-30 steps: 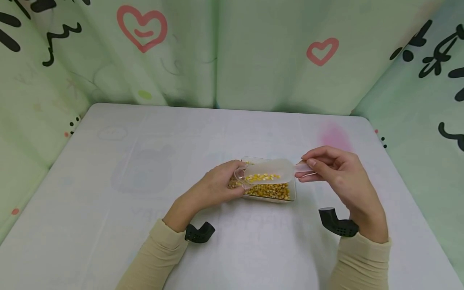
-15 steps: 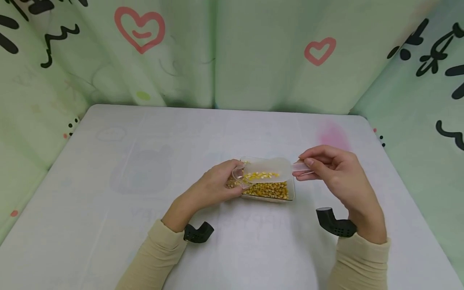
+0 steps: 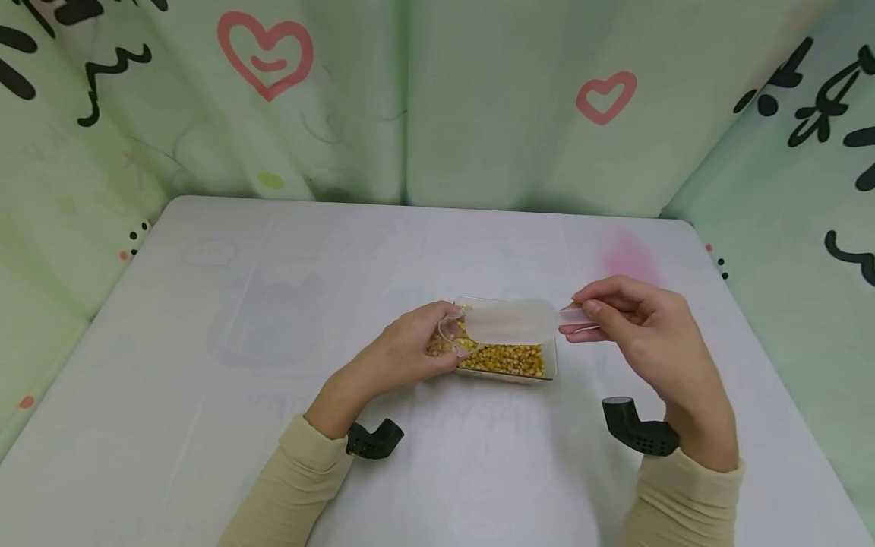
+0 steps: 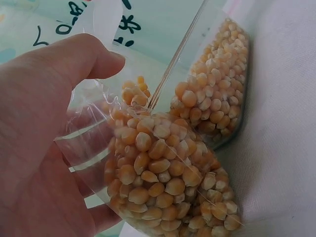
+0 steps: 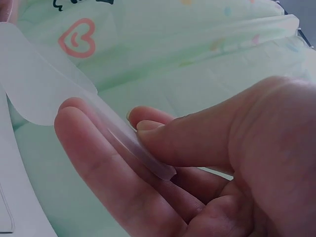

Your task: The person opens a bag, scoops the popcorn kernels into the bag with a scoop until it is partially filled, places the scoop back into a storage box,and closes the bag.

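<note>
My right hand pinches the handle of a translucent white scoop between thumb and fingers. The scoop lies level above a clear rectangular container partly filled with yellow corn kernels. No kernels show on the scoop's visible side. At the container's left end, my left hand holds a clear plastic bag by its top, thumb and fingers spreading the mouth. In the left wrist view, corn kernels fill the bag's lower part, beside the container wall. The scoop's tip points at the bag's mouth.
A white table lies under everything, with a pink patch at its back right. Green curtains with red hearts and black marks surround it. A black wrist camera sits on the left wrist, another on the right.
The yellow kernels seen in the scoop earlier no longer show there. The scoop has turned over its length and shifted slightly to the right with my right hand. My left hand keeps its place.
</note>
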`<action>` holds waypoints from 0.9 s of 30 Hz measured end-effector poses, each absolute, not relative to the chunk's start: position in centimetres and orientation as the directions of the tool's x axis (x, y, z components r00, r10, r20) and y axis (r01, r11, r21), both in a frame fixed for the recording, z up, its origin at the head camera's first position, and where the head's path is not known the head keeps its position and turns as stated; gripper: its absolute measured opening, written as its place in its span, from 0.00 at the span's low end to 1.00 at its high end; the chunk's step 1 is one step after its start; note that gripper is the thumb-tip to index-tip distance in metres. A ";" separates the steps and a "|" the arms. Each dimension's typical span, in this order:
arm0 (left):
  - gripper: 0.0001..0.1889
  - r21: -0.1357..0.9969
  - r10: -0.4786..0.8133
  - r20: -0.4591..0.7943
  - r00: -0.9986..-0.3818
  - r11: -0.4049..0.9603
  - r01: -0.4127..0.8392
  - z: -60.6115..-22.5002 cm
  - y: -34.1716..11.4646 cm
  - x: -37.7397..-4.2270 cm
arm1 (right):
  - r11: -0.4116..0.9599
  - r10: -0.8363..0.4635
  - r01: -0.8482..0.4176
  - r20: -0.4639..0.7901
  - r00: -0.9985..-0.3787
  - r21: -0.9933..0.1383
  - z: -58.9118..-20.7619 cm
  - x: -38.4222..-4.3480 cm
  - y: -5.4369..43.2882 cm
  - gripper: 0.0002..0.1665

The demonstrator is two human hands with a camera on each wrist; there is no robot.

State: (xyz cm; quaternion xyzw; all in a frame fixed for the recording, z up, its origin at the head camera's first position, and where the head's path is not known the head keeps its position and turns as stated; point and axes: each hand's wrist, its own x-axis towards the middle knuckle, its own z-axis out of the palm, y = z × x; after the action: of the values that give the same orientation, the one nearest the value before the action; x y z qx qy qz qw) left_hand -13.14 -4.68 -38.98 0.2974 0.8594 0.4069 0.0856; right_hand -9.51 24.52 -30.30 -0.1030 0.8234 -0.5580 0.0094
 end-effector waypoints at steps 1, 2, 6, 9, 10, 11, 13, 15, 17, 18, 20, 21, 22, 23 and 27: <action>0.24 0.752 0.583 0.095 -0.807 0.489 0.442 -39.0 -4.7 -13.2 | 0.331 -0.177 -0.159 0.104 -0.979 -0.930 -30.3 -9.5 24.7 0.11; 0.24 0.756 0.585 0.096 -0.806 0.483 0.441 -39.1 -4.7 -13.2 | 0.301 -0.175 -0.162 0.112 -0.978 -0.940 -30.4 -9.5 24.8 0.11; 0.23 0.773 0.576 0.094 -0.812 0.472 0.425 -39.1 -4.8 -13.5 | 0.218 -0.164 -0.191 0.157 -0.974 -0.957 -30.6 -9.6 25.5 0.12; 0.23 0.793 0.565 0.087 -0.821 0.460 0.400 -38.9 -5.0 -13.6 | 0.191 -0.151 -0.206 0.179 -0.972 -0.960 -30.7 -9.6 25.9 0.12; 0.23 0.800 0.563 0.082 -0.823 0.455 0.391 -38.8 -5.1 -13.5 | 0.184 -0.147 -0.207 0.182 -0.972 -0.961 -30.8 -9.6 26.0 0.12; 0.22 0.806 0.562 0.081 -0.823 0.449 0.386 -38.8 -5.1 -13.5 | 0.184 -0.143 -0.206 0.181 -0.973 -0.961 -30.8 -9.7 26.0 0.12; 0.22 0.819 0.559 0.076 -0.826 0.438 0.371 -38.9 -5.2 -13.6 | 0.190 -0.136 -0.198 0.174 -0.975 -0.962 -31.0 -9.7 26.1 0.11; 0.22 0.833 0.553 0.071 -0.830 0.425 0.354 -39.0 -5.3 -13.7 | 0.224 -0.123 -0.177 0.152 -0.981 -0.958 -31.0 -9.8 26.2 0.10; 0.22 0.844 0.546 0.074 -0.835 0.412 0.344 -39.1 -5.3 -13.8 | 0.279 -0.115 -0.149 0.121 -0.986 -0.949 -31.1 -9.9 26.2 0.11; 0.22 0.852 0.540 0.071 -0.839 0.405 0.333 -39.0 -5.3 -13.8 | 0.310 -0.114 -0.134 0.103 -0.988 -0.941 -31.0 -10.0 26.2 0.12; 0.22 0.860 0.531 0.077 -0.844 0.392 0.326 -39.0 -5.4 -13.9 | 0.383 -0.106 -0.088 0.051 -0.993 -0.920 -31.0 -10.0 26.1 0.13; 0.22 0.863 0.528 0.082 -0.845 0.388 0.325 -39.0 -5.4 -13.9 | 0.417 -0.103 -0.064 0.023 -0.994 -0.907 -31.0 -10.0 26.0 0.15; 0.23 0.861 0.525 0.089 -0.847 0.387 0.330 -39.0 -5.4 -13.9 | 0.444 -0.112 -0.052 0.002 -0.994 -0.895 -31.0 -10.0 26.0 0.15; 0.23 0.860 0.521 0.092 -0.849 0.388 0.331 -39.0 -5.5 -13.8 | 0.464 -0.116 -0.035 -0.021 -0.993 -0.885 -31.0 -10.1 25.9 0.16; 0.22 0.856 0.505 0.118 -0.855 0.384 0.346 -38.9 -5.6 -13.8 | 0.521 -0.120 0.009 -0.084 -0.989 -0.853 -31.1 -10.2 25.6 0.17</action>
State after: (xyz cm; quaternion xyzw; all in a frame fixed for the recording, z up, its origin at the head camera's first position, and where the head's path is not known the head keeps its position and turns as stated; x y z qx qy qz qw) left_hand -13.75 -5.59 -38.88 0.2569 0.8279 0.4919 0.0812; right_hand -10.22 25.60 -31.13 -0.0318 0.8697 -0.4881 0.0660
